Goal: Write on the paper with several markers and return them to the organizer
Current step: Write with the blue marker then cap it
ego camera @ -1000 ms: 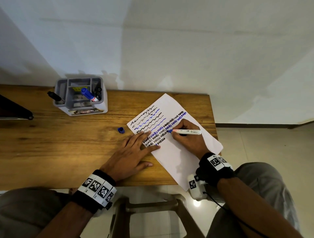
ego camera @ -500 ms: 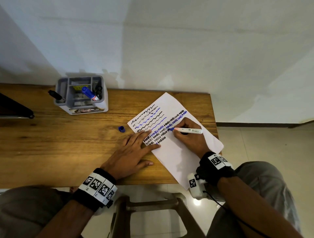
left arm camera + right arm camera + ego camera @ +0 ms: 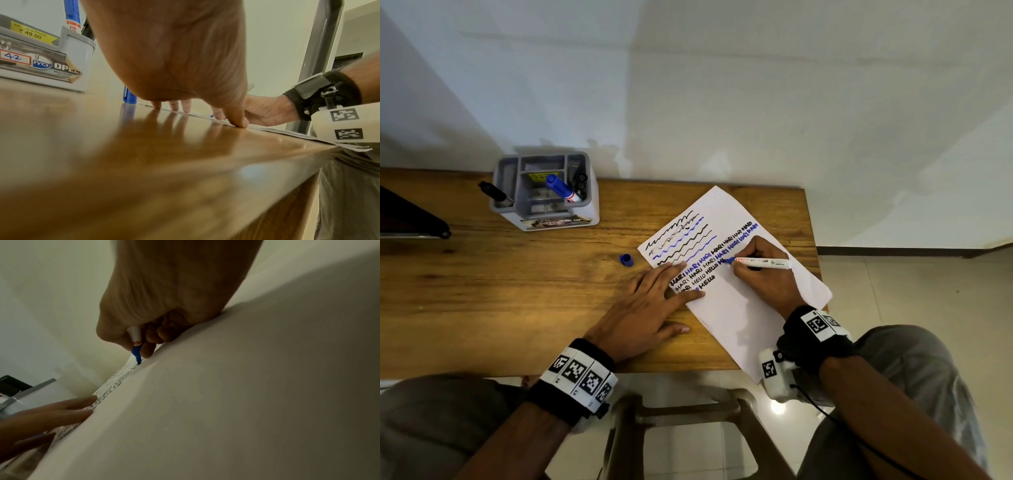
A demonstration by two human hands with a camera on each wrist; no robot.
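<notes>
Paper (image 3: 736,308) lies under both your hands on the tabletop (image 3: 500,291), your left hand (image 3: 650,308) spread flat on its near-left edge. Your right hand (image 3: 763,274) pinches the blue marker (image 3: 760,262), tip touching the sheet. Its cap (image 3: 626,259) stands just beyond your left fingertips, the organizer (image 3: 544,192) farther off.

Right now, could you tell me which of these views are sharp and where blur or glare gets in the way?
Head view: sharp, the writing on the paper is legible, with wide-angle bending at the edges. Left wrist view: the table in front is blurred and glossy with reflections; the organizer label reads clearly. Right wrist view: dim and soft, though the blue marker tip is discernible.
</notes>
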